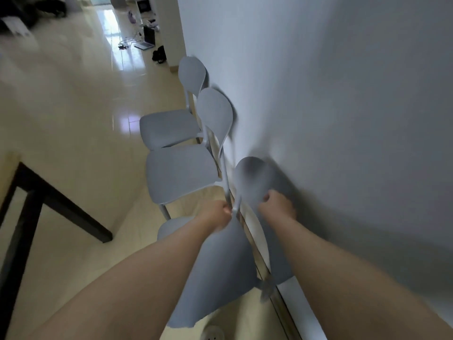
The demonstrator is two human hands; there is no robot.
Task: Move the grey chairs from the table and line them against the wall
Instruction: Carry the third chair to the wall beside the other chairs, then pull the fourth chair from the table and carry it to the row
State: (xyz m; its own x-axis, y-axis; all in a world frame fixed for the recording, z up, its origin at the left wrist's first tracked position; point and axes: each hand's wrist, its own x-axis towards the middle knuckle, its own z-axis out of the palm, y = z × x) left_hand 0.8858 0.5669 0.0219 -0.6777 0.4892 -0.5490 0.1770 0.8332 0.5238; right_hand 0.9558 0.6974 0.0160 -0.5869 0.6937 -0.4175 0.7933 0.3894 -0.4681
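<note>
Nearest to me is the third grey chair (220, 266), which I hold with both hands. My left hand (220, 214) is closed around the thin metal post at the back edge of the seat, and my right hand (279, 202) grips the lower edge of the backrest. I hold it in two places, I think, so that it does not turn while I bring it to the wall (343, 119). The picture is blurred here, so I cannot tell if its legs touch the floor (73, 106) already; the backrest is just beside the wall or touching it.

Beyond my hands stands the second grey chair (181, 170), with its backrest against the wall and its seat toward the room. Behind it is the first grey chair (169, 127), placed the same way, so the row is already started and my chair should continue it.

On the left is a corner of the dark table (61, 200). Far along the floor lies a laptop (147, 40) with cables.
</note>
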